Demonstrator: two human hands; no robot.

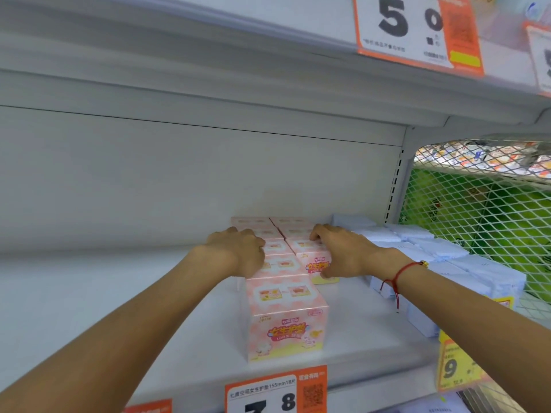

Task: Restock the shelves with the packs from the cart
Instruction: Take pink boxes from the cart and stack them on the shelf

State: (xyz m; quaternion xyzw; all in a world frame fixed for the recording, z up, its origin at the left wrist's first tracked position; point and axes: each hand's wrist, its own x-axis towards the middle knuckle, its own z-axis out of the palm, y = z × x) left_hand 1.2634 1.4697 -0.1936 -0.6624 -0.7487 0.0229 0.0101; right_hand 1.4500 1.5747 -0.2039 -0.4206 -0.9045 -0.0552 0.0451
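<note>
Our left hand (pixel 238 251) rests on the left column of pink, film-wrapped rectangular packs (pixel 278 265), its fingers curled over the tops of the packs midway down the row. Our right hand (pixel 334 248) grips the front pack of the right column (pixel 313 257), with fingers curled over its top and the thumb against its printed front face. The two columns stand side by side, touching, on the white metal shelf (pixel 119 293); the left column reaches nearer the shelf edge, and its front pack (pixel 286 317) stands apart from both hands. Just to the right lie pale blue soft-wrapped packs (pixel 432 257), touching the pink rows at the back. An orange-and-white price label (pixel 277 391) hangs on the shelf lip below. The cart is not in view. We judge the current step to be seating and squaring the pink packs in their rows. The next move calls for releasing both hands and fetching further packs, the right column being shorter at the front; placement should keep printed faces forward and the columns flush.
</note>
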